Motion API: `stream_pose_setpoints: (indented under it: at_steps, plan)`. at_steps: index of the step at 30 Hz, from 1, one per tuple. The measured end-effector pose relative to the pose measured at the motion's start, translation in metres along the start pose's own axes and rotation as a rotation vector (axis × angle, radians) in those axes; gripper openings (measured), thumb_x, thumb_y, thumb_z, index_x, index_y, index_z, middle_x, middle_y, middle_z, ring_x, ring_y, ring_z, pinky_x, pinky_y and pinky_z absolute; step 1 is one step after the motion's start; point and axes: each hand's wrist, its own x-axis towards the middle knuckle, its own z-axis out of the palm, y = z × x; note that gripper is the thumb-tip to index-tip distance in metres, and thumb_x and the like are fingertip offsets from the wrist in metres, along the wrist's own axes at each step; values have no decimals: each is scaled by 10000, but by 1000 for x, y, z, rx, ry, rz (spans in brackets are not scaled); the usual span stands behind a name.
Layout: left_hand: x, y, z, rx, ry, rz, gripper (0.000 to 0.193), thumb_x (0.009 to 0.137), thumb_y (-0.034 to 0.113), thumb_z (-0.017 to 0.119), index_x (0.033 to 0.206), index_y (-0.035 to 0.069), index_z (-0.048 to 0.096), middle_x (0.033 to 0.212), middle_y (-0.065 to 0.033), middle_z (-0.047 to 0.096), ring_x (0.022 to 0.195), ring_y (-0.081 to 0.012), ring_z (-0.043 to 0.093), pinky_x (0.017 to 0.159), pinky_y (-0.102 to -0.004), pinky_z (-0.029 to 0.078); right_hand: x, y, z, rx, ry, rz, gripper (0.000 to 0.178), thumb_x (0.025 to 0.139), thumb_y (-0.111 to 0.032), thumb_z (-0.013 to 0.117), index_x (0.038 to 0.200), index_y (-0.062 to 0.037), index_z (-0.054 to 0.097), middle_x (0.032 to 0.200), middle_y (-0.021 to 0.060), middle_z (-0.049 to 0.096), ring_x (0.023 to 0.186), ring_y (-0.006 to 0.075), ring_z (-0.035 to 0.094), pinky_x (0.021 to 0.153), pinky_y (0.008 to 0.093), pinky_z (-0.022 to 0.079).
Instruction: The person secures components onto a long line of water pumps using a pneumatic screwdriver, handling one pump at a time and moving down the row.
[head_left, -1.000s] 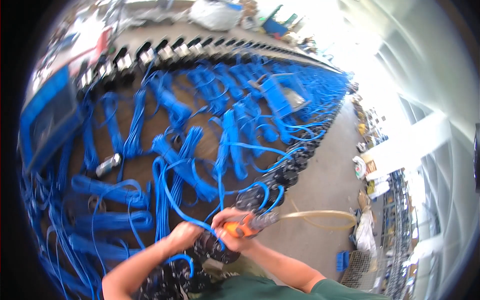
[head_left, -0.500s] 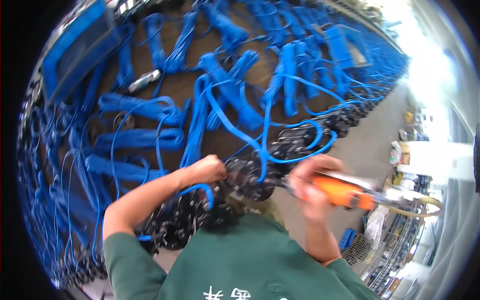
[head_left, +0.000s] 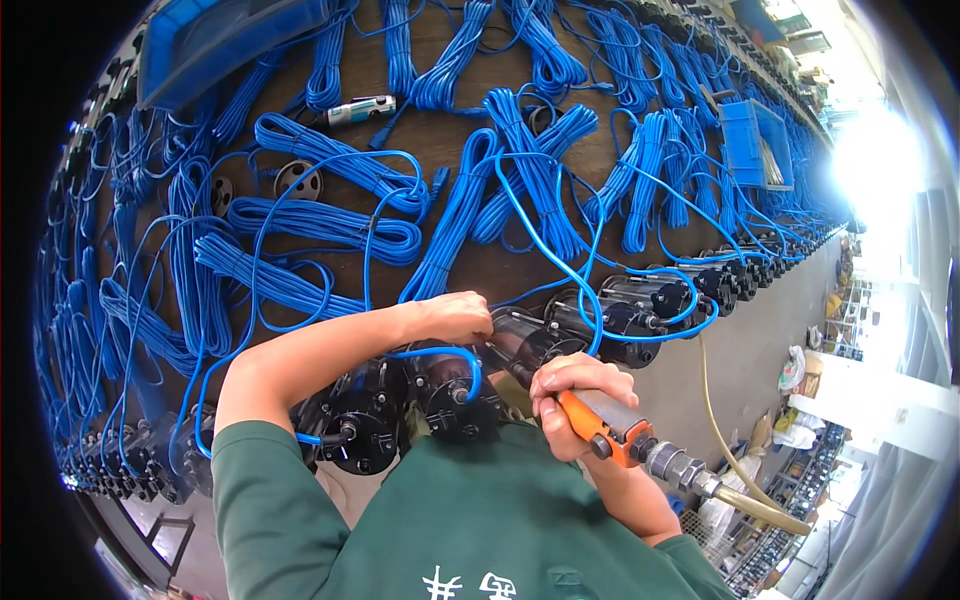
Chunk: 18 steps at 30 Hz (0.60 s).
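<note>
My right hand (head_left: 580,395) is wrapped round an orange and grey air-powered tool (head_left: 620,432), with a metal coupling and a yellowish hose (head_left: 765,512) trailing from its rear. The tool's front end is hidden behind my fingers, close to the end of a black cylindrical housing (head_left: 520,335). My left hand (head_left: 455,318) is closed at the far side of that housing, its fingers curled under; what they hold is hidden. Just below my left forearm stands another black housing (head_left: 455,395), with a blue cable (head_left: 440,351) curving out of its end cap.
Bundled blue cables (head_left: 455,215) cover the brown table. Among them lie a silver and teal cylindrical tool (head_left: 362,110) and a round disc with holes (head_left: 298,181). Blue trays (head_left: 755,145) sit farther back. More black housings (head_left: 625,325) line the table edge, beside a grey floor (head_left: 740,345).
My right hand has moved left, closer to the housing, and the tool's hose end has swung downward. My left hand stays closed by the housing. The view has shifted, and the motion blur has gone.
</note>
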Motion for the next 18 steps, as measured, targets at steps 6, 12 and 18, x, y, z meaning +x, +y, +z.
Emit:
stream_pose_setpoints:
  at_steps: [6,12,18]
  plan:
    - [2,-1,3,46,-9,17,131,736,151,694,709,24,713,676,-192,658,658,-379,663,610,-456,520,-1,4,-5,12,-70,-16,203,695,10,641,896,28,661,751,118,692,621,167,681,598,254,562]
    - [7,9,-5,95,-77,17,111,714,150,711,685,44,709,620,-157,641,566,-330,647,525,-413,491,3,7,-11,17,-155,-17,180,708,17,650,887,26,667,761,118,696,651,169,680,629,276,573]
    - [5,9,-10,119,-138,17,129,712,117,716,731,-5,678,711,-191,662,689,-390,651,628,-457,523,1,8,-9,24,-163,-24,205,710,17,636,912,24,672,745,111,695,621,176,688,621,273,571]
